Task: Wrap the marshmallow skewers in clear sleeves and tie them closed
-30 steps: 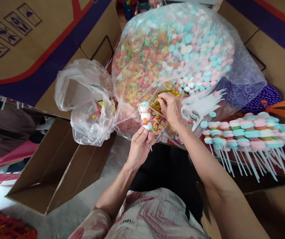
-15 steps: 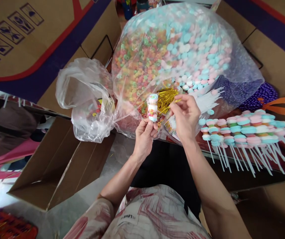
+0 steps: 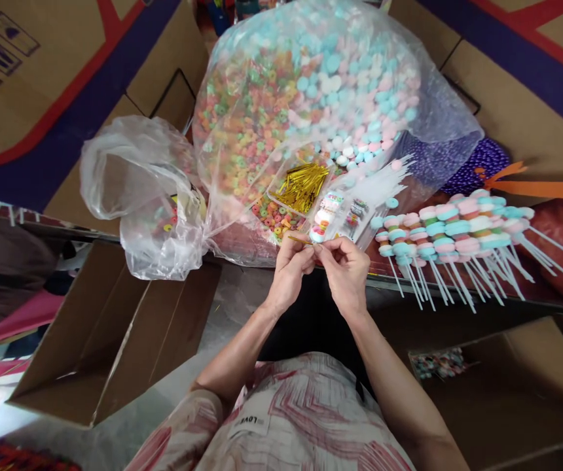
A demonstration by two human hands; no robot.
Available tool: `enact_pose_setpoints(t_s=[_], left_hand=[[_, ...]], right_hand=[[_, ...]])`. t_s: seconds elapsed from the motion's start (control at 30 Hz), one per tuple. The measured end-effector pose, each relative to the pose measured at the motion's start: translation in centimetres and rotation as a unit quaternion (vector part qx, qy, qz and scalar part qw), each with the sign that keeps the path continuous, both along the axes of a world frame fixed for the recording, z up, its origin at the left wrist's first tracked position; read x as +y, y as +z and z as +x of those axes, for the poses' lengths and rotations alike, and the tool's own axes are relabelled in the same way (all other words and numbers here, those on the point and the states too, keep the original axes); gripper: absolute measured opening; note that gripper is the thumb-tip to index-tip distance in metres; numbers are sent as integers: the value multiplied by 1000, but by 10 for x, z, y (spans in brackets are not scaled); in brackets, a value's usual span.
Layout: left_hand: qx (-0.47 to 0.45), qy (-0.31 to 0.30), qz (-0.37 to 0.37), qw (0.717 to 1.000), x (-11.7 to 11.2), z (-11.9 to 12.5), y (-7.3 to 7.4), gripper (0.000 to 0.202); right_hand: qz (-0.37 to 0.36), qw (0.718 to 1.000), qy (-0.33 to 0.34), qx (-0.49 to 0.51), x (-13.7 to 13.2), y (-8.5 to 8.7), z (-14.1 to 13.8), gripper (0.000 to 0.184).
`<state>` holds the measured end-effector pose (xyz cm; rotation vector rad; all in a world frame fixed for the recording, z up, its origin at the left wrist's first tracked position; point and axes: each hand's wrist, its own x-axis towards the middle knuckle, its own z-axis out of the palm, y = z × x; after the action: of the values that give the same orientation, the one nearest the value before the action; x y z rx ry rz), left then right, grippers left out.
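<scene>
Boxes flank a bulging clear bag of pastel pieces; in front of it the left hand and right hand meet, fingers pinched at the foot of the wrapped candy, a gold tie lying across the left ones. Closing the wrapper looks to be the step in hand; the next move likely calls for a steady hold and a snug twist.

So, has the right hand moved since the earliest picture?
Yes: from over the gold ties, the right hand has moved toward the person's body, beside the left hand.
</scene>
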<state>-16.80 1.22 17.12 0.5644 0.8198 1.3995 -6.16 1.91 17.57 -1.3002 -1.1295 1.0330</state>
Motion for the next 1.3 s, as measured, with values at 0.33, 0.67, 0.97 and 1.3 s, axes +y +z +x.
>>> enact_pose_setpoints(t_s=[0.33, 0.67, 0.97, 1.3], left_hand=[[-39, -60, -46, 996, 8, 4, 8, 46], [-173, -299, -179, 921, 4, -9, 12, 30], [85, -75, 1, 994, -16, 16, 3, 45], [-110, -149, -182, 966, 1, 9, 22, 34]], right_hand=[[-34, 998, 23, 56, -10, -5, 12, 33], [-1, 981, 194, -21, -7, 17, 51, 32], [-11, 993, 75, -95, -19, 17, 43, 36], [146, 972, 33, -180, -31, 17, 50, 17]])
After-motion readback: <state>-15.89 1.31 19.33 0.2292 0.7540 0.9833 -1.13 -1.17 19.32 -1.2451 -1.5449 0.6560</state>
